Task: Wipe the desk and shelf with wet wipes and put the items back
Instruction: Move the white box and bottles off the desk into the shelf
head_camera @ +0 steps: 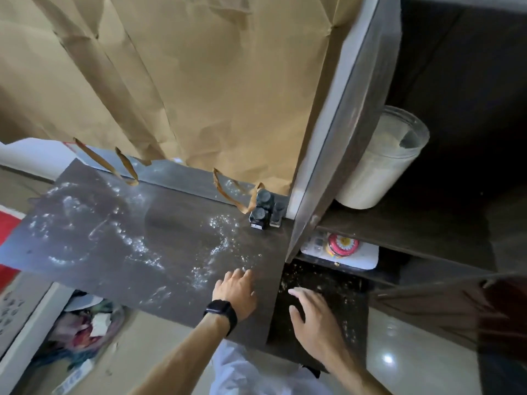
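Wet streaks cover the dark table (114, 238), where the left hand (236, 292) lies flat near its near right corner. The right hand (310, 317), fingers open, rests on the speckled shelf (322, 277) just beside. Bottles (262, 212) stand far right, below brown paper (199, 81).

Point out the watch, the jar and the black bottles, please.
Watch (219, 308): head view, its dark face.
Jar (379, 169): head view, its side wall.
Black bottles (260, 213): head view, nearer bottle's cap.
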